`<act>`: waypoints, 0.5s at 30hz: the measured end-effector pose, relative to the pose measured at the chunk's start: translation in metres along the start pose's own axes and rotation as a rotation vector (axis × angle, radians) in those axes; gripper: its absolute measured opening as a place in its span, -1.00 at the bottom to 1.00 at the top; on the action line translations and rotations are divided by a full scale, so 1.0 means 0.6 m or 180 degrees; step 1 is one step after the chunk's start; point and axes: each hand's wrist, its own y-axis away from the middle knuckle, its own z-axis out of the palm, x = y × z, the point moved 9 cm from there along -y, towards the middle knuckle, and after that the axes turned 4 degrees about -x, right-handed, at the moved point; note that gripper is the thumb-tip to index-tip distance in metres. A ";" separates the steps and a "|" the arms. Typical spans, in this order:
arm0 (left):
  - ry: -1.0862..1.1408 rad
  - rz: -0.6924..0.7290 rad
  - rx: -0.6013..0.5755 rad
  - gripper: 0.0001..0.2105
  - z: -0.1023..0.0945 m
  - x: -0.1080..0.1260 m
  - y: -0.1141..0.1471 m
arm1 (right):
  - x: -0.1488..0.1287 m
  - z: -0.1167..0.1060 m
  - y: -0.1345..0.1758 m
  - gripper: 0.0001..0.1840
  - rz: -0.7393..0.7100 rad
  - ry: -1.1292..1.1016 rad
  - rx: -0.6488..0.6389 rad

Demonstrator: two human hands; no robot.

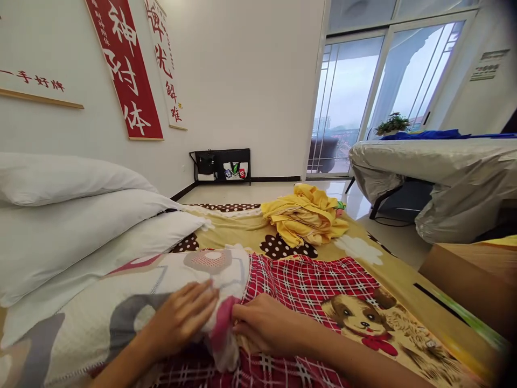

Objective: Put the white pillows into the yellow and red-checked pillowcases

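A white patterned cloth (173, 275) with grey shapes and a pink band lies across the near left of the bed. My left hand (183, 315) rests flat on it, fingers stretched out. At the cloth's bunched pink edge, the fingers of my right hand (269, 323) are closed in a pinch; their tips are partly hidden. Beneath my right hand and forearm spreads a red plaid cloth (307, 285) with a printed puppy, which also shows below the white cloth's edge.
Several white pillows (81, 226) are stacked at the left. A crumpled yellow cloth (305, 213) lies on the tan bed sheet (234, 231). At the right are a cardboard box (464, 280) and a plastic-covered table (440, 161). A black rack (220, 167) stands by the far wall.
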 end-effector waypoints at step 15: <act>0.1635 -0.0890 0.0462 -0.71 0.025 -0.024 -0.021 | -0.063 0.022 -0.011 -0.81 -0.0360 -0.0071 0.0852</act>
